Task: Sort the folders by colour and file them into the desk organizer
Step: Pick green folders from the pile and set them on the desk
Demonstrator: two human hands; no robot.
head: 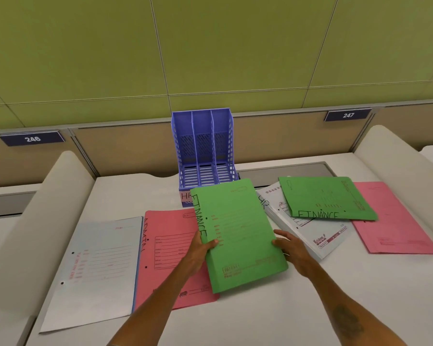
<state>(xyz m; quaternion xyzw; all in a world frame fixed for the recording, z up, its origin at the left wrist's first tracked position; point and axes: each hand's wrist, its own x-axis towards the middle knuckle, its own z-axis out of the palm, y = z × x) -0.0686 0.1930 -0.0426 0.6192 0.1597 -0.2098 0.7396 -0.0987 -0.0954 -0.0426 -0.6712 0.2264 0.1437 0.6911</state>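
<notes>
In the head view, the left hand [201, 247] gripped a green folder [238, 233] at its left edge, thumb on the cover and fingers underneath. The right hand [292, 248] lay with fingers nearly straight against the right edge, steadying rather than clasping it. The folder was tilted up off the surface [248, 318], its far end just in front of the organizer [203, 146], whose three slots looked empty.

The likeliest slip was a wrong slot. The raised folder hid most of the label strip on the organizer's front, with only "HR" showing, so the slot could have been picked blind. With just one hand truly gripping, the folder might also have sagged or fallen open on the way up, spilling any loose sheets. A corner might have caught a thin divider, and the light organizer would probably have slid back or tipped.

A second green folder [328, 198] lay on a white folder [318, 236], near a pink folder [395, 221] at the right. Pulling the second green folder off carelessly might have dragged the white one with it. Another pink folder [168, 248] and a pale folder [98, 265] lay at the left, partly under the left arm, where a sweep of it might have shifted them.
</notes>
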